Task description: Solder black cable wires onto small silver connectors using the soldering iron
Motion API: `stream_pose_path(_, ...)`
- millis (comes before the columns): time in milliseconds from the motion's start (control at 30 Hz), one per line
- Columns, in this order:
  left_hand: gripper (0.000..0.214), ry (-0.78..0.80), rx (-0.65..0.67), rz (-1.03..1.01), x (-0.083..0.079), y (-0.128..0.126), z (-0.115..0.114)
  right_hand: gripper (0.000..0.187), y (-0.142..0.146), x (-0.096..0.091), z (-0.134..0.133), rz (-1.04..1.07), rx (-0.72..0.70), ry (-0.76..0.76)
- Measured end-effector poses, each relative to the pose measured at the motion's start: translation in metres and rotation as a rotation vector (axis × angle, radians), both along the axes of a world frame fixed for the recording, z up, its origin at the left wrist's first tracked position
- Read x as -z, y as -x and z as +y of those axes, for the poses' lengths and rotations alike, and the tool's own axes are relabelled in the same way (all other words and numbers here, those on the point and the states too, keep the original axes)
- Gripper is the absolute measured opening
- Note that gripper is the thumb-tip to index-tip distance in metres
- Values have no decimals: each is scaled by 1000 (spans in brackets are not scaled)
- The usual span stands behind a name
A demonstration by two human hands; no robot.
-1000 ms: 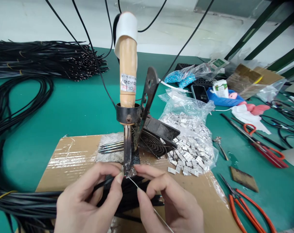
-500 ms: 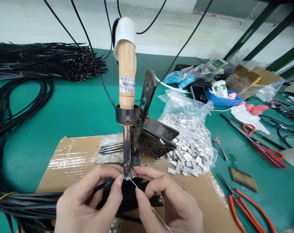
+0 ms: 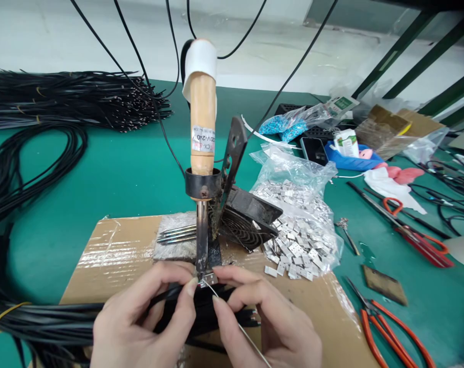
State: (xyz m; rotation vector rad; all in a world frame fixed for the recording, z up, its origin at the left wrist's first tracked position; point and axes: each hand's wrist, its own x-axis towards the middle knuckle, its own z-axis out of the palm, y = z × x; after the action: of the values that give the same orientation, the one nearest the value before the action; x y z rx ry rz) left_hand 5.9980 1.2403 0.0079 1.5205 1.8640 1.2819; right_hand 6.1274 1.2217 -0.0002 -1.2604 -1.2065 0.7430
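Note:
A soldering iron [image 3: 202, 128] with a wooden handle stands upright in a black metal stand, tip down. Right under the tip, a small metal terminal [image 3: 207, 279] is held between both hands. My left hand [image 3: 139, 317] pinches a black cable end at the terminal. My right hand [image 3: 270, 322] pinches a thin solder wire [image 3: 235, 327] whose end touches the terminal beneath the iron tip. Both hands rest over a bundle of black cables [image 3: 43, 319] on a taped cardboard box [image 3: 112, 250].
A plastic bag of small metal terminals [image 3: 301, 230] lies right of the iron, beside a black fan [image 3: 250, 217]. Red-handled pliers [image 3: 389, 327] and scissors [image 3: 419, 235] lie to the right. More black cable bundles [image 3: 63, 97] lie at the far left on the green mat.
Nothing but a small shift of the view; both hands stay pinched at the iron tip.

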Motion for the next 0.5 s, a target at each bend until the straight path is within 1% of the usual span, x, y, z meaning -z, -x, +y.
stream_pose_path(133,28,9,29,-14,3,5,-2,20,-1,0,0,-39,7,-25)
stream_pose_path(300,9,21,139,-57,9,15,-9,19,1,2,-1,-66,44,-50)
stream_pose_path(433,8,54,188,-127,10,16,-7,19,3,3,-3,-48,37,-39)
stream_pose_path(500,9,57,201,-152,10,15,-6,17,0,2,-4,-14,41,-7)
